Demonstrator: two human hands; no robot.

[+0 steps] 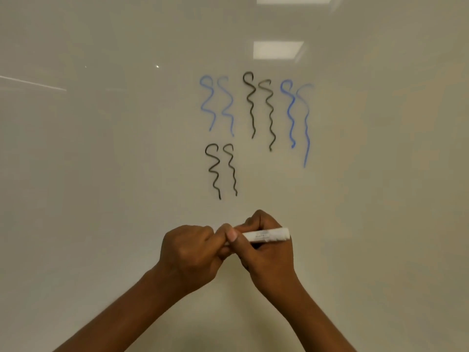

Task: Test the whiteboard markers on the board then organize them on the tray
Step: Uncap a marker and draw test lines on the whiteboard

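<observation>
While the marker [266, 235] is lying level in front of the board [101, 174], both hands are gripping it. The right hand [269, 255] is wrapping its fingers [256, 219] over the white barrel, with the butt end sticking out past them to the right. The left hand [187, 252] is curling into a fist around the other end, so that end is hiding inside its fingers. Whether they are closing on a cap or on the bare tip I cannot tell. The two sets of fingers are touching each other at the marker's middle.

Judging by its look, the marker is going to handle as a light, stiff plastic tube, smooth and a little slippery. It is not looking fragile, apart from its felt tip. The barrel is offering the best hold, taken across its width near the middle, as the right fingers are doing. The hidden end is asking for a firm pinch and a straight pull or push along the barrel's line, since a sideways bend is risking a slip.

Above the fingers and well apart from them, black squiggles [220, 171] and blue squiggles [215, 102] are standing on the board in pairs. The tray is not showing anywhere around the fingers.
</observation>
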